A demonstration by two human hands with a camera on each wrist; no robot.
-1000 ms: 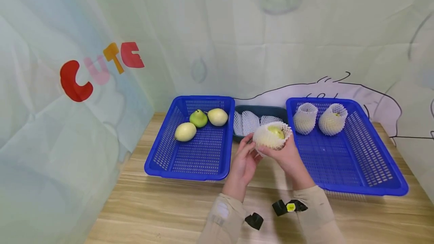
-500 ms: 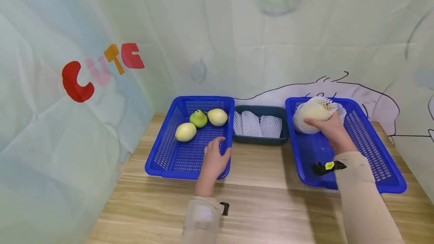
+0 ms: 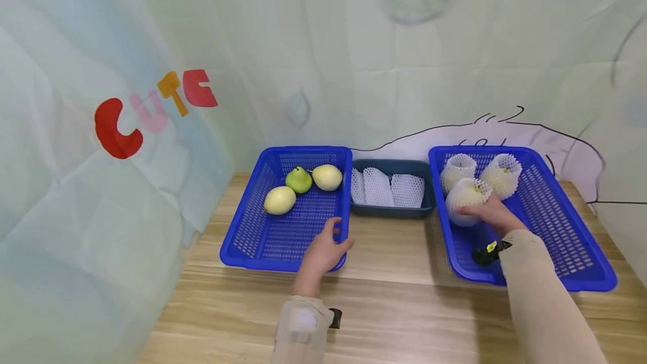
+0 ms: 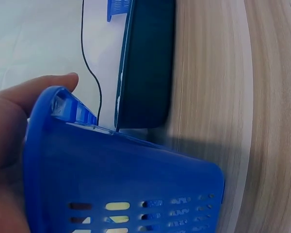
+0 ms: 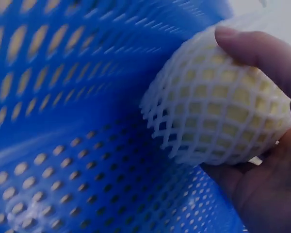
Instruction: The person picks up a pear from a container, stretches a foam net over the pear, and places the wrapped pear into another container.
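My right hand (image 3: 490, 215) grips a pear in a white foam net (image 3: 465, 206) low inside the right blue basket (image 3: 581, 240). In the right wrist view the thumb lies across the net (image 5: 218, 97), with other fingers under it. Two more netted pears (image 3: 457, 172) sit behind it. My left hand (image 3: 323, 249) holds nothing, its fingers loosely bent over the right front rim of the left blue basket (image 3: 273, 265). Inside that basket lie a green pear (image 3: 299, 181) and two pale yellow pears (image 3: 280, 200).
Between the baskets stands a dark green tray (image 3: 394, 212) holding several white foam nets (image 3: 407, 190). The wooden table (image 3: 394, 296) extends in front. A printed cloth (image 3: 328, 44) hangs behind and at the left.
Both hands were on the netted pear over the middle; my left hand let go and moved left. My right hand carried the pear into the right basket, then lowered it in front of the others.
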